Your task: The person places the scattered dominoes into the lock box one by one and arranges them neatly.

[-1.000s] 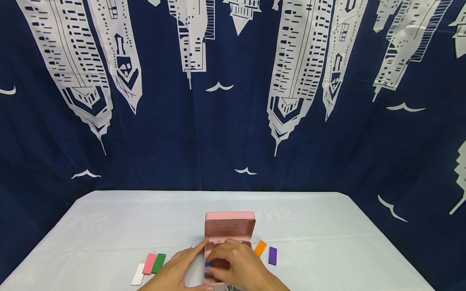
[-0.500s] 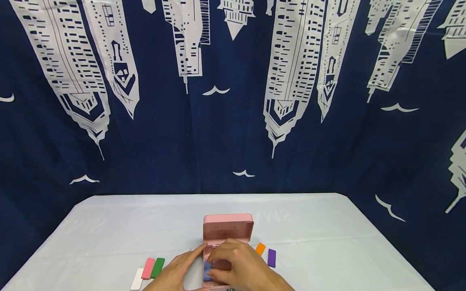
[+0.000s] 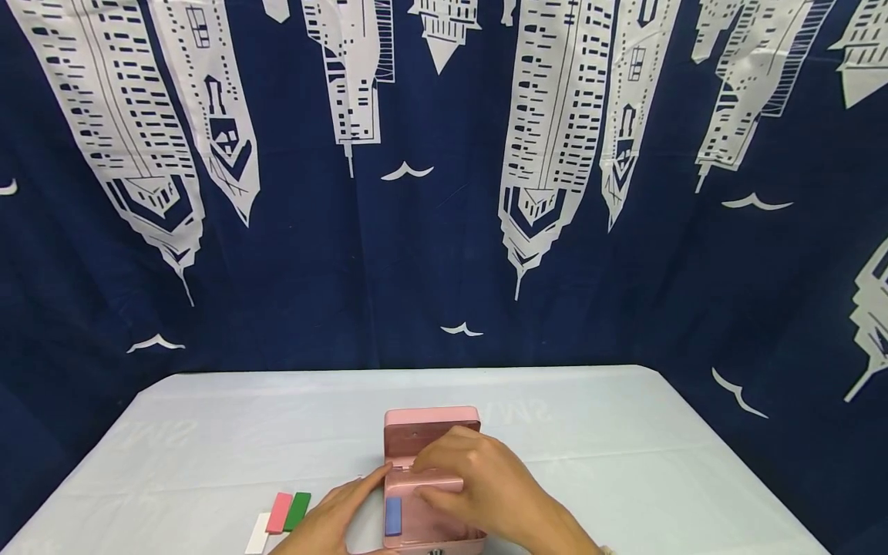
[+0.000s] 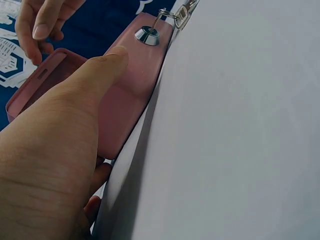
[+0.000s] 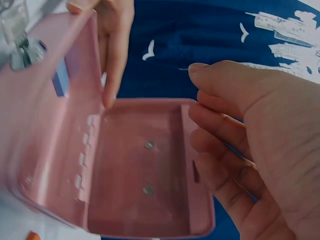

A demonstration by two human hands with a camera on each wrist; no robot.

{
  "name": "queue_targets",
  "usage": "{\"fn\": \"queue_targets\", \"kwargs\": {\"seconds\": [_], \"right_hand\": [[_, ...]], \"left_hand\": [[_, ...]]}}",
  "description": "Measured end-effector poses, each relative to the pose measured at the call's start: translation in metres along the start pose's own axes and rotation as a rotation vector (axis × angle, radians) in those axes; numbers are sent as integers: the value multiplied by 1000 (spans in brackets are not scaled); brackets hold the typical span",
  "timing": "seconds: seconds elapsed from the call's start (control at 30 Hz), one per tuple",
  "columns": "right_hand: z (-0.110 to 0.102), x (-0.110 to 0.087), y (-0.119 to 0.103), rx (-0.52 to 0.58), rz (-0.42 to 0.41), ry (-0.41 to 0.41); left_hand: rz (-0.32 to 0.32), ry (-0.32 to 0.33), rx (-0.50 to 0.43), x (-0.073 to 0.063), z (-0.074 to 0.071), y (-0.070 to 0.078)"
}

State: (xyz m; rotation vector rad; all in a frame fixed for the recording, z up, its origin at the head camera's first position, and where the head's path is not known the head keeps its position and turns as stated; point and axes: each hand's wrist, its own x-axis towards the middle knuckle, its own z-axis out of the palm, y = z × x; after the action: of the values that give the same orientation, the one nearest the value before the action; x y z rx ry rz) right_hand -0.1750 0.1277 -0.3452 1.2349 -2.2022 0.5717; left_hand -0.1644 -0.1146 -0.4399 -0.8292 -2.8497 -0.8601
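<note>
A pink metal cash box [image 3: 433, 520] stands on the white table with its lid [image 5: 150, 165] swung up. Inside, along its left wall, is a blue block [image 3: 393, 516]. My left hand [image 3: 340, 512] grips the box's left side, thumb against the front face near the lock [image 4: 147, 35] and a fingertip at the hinge corner. Over the box, in front of the raised lid, is my right hand [image 3: 479, 482]. Its fingers [image 5: 215, 170] are loosely bent, with nothing between them and the thumb. Keys [image 4: 181, 17] hang from the lock.
White [image 3: 257, 533], pink [image 3: 279, 512] and green [image 3: 297, 512] blocks lie to the left of the left hand. A bit of an orange block [image 5: 32, 236] shows beside the box in the right wrist view. A dark blue printed cloth [image 3: 430, 270] hangs behind the table.
My right hand has let go of the blue block and risen back and right toward the lid. It now covers the orange and purple blocks in the head view. The left hand stays.
</note>
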Motion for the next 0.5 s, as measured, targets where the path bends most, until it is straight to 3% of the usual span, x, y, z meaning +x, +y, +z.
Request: {"fn": "queue_targets", "kwargs": {"seconds": [0.4,0.5], "right_hand": [[-23,-4,16,-35,88,-135],[-27,-5,19,-13,145,-174]], "left_hand": [[19,-3,-13,1,-2,0],[32,10,-3,0,-2,-1]]}}
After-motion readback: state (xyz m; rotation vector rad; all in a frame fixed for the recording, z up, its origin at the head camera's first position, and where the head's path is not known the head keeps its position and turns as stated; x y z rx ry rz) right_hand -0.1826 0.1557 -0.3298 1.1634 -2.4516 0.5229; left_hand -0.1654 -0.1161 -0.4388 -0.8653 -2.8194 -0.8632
